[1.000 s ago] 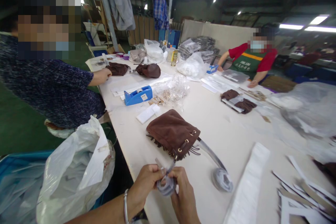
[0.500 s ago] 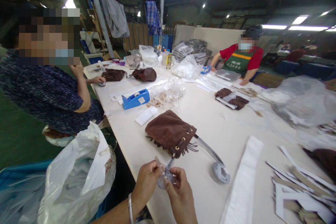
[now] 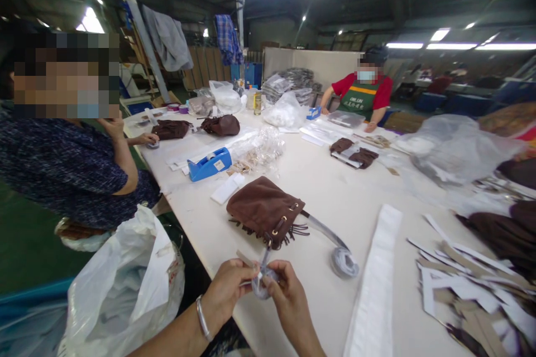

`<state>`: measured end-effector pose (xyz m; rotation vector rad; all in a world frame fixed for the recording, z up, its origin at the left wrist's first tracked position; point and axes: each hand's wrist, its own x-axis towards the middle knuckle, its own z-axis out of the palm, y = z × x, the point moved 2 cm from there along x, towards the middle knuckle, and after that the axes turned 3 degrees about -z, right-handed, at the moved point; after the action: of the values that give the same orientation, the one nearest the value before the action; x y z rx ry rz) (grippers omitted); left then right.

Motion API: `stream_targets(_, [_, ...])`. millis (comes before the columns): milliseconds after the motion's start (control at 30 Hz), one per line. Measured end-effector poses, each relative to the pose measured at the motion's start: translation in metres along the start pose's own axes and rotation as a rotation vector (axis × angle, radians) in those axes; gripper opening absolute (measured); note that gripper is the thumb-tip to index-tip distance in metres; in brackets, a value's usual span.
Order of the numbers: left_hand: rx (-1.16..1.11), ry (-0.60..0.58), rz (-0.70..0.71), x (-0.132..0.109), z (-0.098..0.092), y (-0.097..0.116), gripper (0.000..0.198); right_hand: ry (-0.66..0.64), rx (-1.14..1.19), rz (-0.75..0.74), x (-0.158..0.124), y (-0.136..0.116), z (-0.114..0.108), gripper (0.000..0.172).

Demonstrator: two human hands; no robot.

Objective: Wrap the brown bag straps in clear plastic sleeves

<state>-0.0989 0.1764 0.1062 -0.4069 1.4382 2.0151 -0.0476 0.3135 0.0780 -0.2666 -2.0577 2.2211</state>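
Note:
A brown fringed drawstring bag (image 3: pixel 264 207) with brass-coloured eyelets lies on its side on the table. From its near end a strap in clear grey wrapping runs to a small coil (image 3: pixel 260 290) between my hands. My left hand (image 3: pixel 226 290) pinches the coil's left side, with a thin tan strip (image 3: pixel 245 259) sticking out by the fingers. My right hand (image 3: pixel 291 301) has thumb and fingers closed on the right side. The strap's other end, a wrapped roll (image 3: pixel 344 263), rests on the table to the right.
A white table (image 3: pixel 310 178) bears a blue tape dispenser (image 3: pixel 210 164), a long white paper sleeve (image 3: pixel 372 284) and scattered card strips (image 3: pixel 469 295). To the left stands a white plastic bag (image 3: pixel 125 290). One co-worker (image 3: pixel 71 173) is at left, another (image 3: pixel 360 97) across the table.
The camera view has shifted slightly, moving the table things a little leftward. Both my hands stay at the coil.

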Motion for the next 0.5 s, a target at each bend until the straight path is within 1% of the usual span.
stream_targets(167, [-0.017,0.012,0.064,0.000,0.000,-0.004,0.027,0.014,-0.054,0.028,0.000,0.003,0.005,0.028])
stream_targets(333, [-0.024,0.006,0.120,-0.001,0.001,-0.005,0.017,0.025,-0.019,0.021,0.000,0.003,0.013,0.030])
stream_targets(400, [-0.055,-0.019,0.097,0.000,0.000,-0.006,0.016,0.041,-0.012,0.002,0.002,0.008,0.014,0.036])
stream_targets(500, [-0.120,-0.055,0.019,0.006,-0.001,-0.006,0.016,0.065,0.012,0.000,0.008,0.020,0.016,0.047])
